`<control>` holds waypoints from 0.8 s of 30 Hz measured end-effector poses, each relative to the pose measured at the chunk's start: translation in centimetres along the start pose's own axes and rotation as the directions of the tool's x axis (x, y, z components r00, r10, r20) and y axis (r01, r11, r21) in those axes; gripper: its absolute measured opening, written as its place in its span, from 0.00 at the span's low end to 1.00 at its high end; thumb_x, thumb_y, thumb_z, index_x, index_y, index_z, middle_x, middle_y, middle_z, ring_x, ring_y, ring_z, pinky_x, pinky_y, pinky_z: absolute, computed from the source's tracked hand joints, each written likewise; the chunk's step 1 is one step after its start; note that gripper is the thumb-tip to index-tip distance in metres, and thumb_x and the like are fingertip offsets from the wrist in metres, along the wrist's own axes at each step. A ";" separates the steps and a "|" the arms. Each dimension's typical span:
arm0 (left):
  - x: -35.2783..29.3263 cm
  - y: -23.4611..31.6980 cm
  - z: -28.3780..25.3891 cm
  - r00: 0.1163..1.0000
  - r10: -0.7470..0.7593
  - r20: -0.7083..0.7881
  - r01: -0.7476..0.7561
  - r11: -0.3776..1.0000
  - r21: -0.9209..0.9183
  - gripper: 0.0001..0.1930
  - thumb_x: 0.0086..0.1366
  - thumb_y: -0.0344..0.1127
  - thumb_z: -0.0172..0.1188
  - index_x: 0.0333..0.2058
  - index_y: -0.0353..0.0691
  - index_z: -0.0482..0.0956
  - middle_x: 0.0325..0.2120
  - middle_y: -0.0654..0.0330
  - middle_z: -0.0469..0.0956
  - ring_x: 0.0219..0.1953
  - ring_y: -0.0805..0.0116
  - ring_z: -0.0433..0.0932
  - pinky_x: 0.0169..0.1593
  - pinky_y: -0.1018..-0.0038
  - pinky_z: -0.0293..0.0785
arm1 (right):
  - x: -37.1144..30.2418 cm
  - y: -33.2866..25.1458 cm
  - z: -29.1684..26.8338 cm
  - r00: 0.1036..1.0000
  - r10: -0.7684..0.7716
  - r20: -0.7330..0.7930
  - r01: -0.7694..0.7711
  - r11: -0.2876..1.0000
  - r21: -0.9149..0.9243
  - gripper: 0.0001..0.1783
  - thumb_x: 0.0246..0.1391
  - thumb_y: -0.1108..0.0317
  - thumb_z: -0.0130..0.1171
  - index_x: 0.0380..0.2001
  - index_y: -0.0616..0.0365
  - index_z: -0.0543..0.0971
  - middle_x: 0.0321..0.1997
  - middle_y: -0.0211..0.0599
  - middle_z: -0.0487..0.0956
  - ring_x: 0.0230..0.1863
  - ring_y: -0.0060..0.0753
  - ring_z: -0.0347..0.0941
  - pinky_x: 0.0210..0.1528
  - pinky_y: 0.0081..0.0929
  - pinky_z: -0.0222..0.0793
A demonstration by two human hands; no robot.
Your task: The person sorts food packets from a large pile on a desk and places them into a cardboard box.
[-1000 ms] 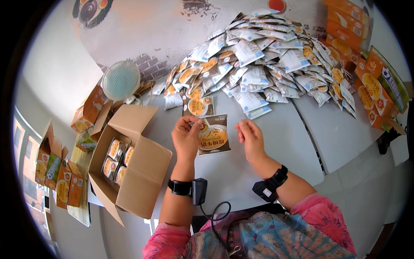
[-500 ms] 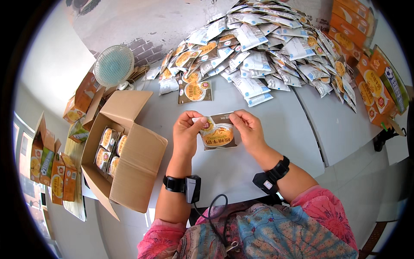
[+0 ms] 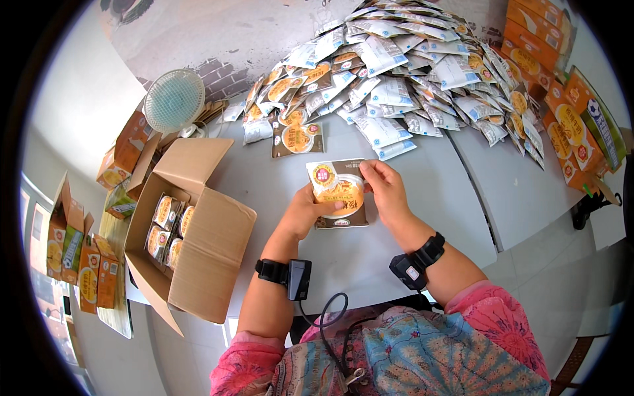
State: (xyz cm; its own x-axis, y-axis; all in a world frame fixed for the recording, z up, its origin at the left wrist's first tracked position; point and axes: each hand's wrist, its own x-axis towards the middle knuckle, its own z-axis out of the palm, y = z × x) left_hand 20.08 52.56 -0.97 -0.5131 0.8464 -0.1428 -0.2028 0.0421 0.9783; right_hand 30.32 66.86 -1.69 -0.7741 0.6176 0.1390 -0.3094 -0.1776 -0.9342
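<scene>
A flat brown-and-orange food packet [image 3: 338, 178] with a bowl pictured on it is held up over the grey table. My left hand [image 3: 305, 212] grips its lower left side, thumb across the front. At the packet's upper right corner, my right hand [image 3: 385, 188] pinches the edge between thumb and fingers. The fingers behind the packet are hidden. Just beyond it, another brown packet [image 3: 298, 138] lies face up on the table. To the left stands an open cardboard carton [image 3: 214, 254] with several packets [image 3: 165, 214] upright inside.
A large heap of packets [image 3: 396, 92] covers the far side of the grey table [image 3: 396, 257]. Behind the carton is a small fan [image 3: 175, 100]. Orange boxes [image 3: 573, 129] are stacked at the right, and more orange boxes [image 3: 88, 274] stand at the far left.
My left hand has slid from the packet's top left corner down to its lower left side. The packet's top left is now uncovered. My right hand stays at the upper right corner.
</scene>
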 end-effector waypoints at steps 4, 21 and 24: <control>0.2 0.4 -0.7 0.999 0.030 -0.030 -0.036 0.973 -0.226 0.20 0.53 0.24 0.59 0.46 0.32 0.67 0.41 0.55 0.75 0.41 0.67 0.75 0.46 0.72 0.72 | -0.1 0.1 0.7 0.995 0.096 -0.019 -0.097 0.995 -0.015 0.19 0.56 0.52 0.50 0.31 0.59 0.76 0.24 0.23 0.72 0.27 0.16 0.66 0.29 0.14 0.60; -0.3 1.4 -0.5 0.974 0.130 -0.186 -0.197 0.892 -0.406 0.17 0.61 0.32 0.52 0.48 0.35 0.65 0.45 0.57 0.72 0.46 0.68 0.72 0.49 0.71 0.68 | -0.7 0.5 0.3 0.974 0.116 0.193 -0.067 0.968 -0.243 0.21 0.55 0.51 0.51 0.26 0.60 0.76 0.20 0.26 0.74 0.22 0.14 0.64 0.26 0.14 0.60; -0.4 1.4 -0.5 0.981 0.133 -0.140 -0.182 0.877 -0.445 0.17 0.61 0.32 0.52 0.48 0.36 0.65 0.45 0.57 0.72 0.47 0.69 0.72 0.49 0.72 0.67 | -0.5 0.3 0.2 0.987 0.115 0.109 -0.092 0.977 -0.194 0.22 0.54 0.49 0.52 0.25 0.59 0.76 0.19 0.26 0.73 0.22 0.15 0.64 0.26 0.13 0.60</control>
State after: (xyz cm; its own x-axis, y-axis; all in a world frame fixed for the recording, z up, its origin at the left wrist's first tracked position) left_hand 19.58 52.02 0.37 -0.6468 0.7620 -0.0312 -0.4556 -0.3533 0.8171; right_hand 30.52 66.38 -2.03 -0.8601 0.5059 0.0657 -0.1235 -0.0814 -0.9890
